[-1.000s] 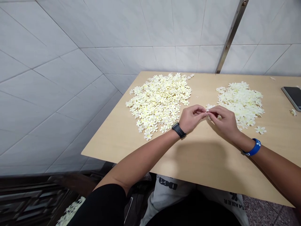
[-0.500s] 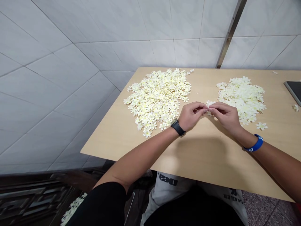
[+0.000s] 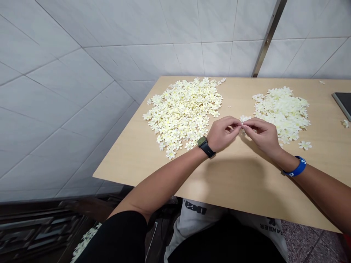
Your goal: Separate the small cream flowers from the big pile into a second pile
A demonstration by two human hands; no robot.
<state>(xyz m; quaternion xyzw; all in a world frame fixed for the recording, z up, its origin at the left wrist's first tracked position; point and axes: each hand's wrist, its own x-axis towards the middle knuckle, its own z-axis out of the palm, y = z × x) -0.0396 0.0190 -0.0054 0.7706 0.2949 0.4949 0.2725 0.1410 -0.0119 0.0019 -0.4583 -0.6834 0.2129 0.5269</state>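
My left hand (image 3: 224, 133) and my right hand (image 3: 261, 134) meet fingertip to fingertip above the table, each closed in a pinch. Between them is a small white artificial flower (image 3: 245, 118); its petals show just beyond the fingertips, and the pinched part is mostly hidden. To the left spreads a large heap of pale yellow-white flowers (image 3: 186, 109). A smaller, whiter heap of flowers (image 3: 285, 111) lies behind and right of my right hand. One loose flower (image 3: 305, 145) rests flat near that heap.
The wooden table (image 3: 153, 160) runs up to a tiled wall (image 3: 186, 22) with a metal post (image 3: 264, 47). At the right edge lies a dark flat device (image 3: 344, 104), with a small flower (image 3: 344, 124) beside it. More flowers (image 3: 86, 241) show low at the left, below the table.
Both hands keep the same pinch at nearly the same spot. The view has shifted very slightly; the heaps look unchanged.
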